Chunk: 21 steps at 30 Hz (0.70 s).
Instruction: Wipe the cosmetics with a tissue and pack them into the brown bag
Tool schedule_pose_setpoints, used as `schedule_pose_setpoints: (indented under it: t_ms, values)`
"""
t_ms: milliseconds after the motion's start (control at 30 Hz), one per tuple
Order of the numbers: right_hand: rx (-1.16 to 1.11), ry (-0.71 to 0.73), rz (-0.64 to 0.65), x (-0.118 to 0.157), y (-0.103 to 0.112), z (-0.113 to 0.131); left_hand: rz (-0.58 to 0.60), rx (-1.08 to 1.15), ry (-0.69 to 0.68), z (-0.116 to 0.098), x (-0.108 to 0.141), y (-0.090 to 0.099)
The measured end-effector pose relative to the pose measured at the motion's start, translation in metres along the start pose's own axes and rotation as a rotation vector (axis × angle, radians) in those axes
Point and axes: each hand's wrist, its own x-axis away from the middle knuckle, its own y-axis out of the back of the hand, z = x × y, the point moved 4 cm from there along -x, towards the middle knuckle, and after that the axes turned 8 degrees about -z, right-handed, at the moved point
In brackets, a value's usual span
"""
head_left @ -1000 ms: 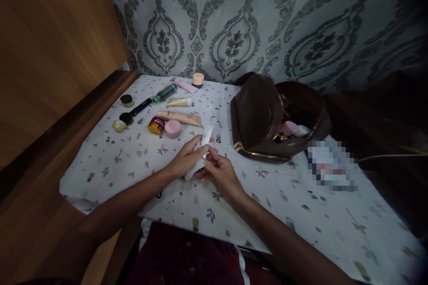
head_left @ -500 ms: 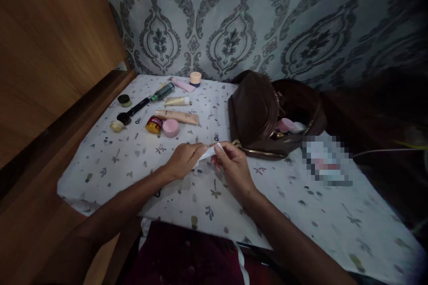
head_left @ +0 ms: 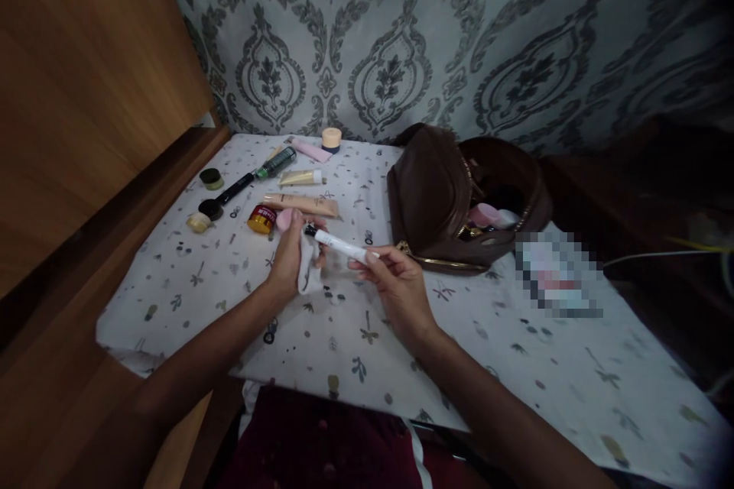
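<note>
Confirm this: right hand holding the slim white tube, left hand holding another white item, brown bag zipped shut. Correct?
Not quite: the brown bag is open, not zipped shut; the head view shows a pink item in its opening. The right hand does hold the slim white tube, and the left hand another white item.

Dim, cool light mutes the patterned backdrop [head_left: 390, 65], and the right edge sinks into near-black. The brown bag [head_left: 427, 187] carries a faint sheen. Wide-angle stretch pulls at the corners; lower right, the tablecloth [head_left: 573, 374] seems slightly blurred. Coarse pixel blocks [head_left: 556, 275] mask a patch right of centre.
</note>
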Motion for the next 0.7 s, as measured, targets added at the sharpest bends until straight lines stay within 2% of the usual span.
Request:
schedule_pose_setpoints:
  t_ms: [100, 200, 300, 400, 533, 700]
  values:
    - [0.104, -0.003, 0.111, 0.007, -0.007, -0.004, 0.050, -0.097, -0.082, 0.003, 0.005, -0.002]
    - [0.140, 0.013, 0.176, 0.012, -0.012, -0.003, 0.221, -0.307, -0.103, 0.011, 0.016, -0.008]
    - [0.136, 0.081, 0.151, 0.012, -0.009, 0.008, 0.373, -0.515, -0.176, 0.016, 0.025, -0.017]
    - [0.134, 0.199, 0.031, 0.010, 0.008, 0.033, 0.490, -0.699, -0.299, 0.010, 0.030, -0.029]
    - [0.119, 0.365, -0.156, 0.014, 0.051, 0.086, 0.633, -0.976, -0.471, -0.008, 0.033, -0.059]
    - [0.140, 0.581, -0.453, 0.022, 0.110, 0.158, 0.752, -1.184, -0.970, -0.029, 0.028, -0.126]
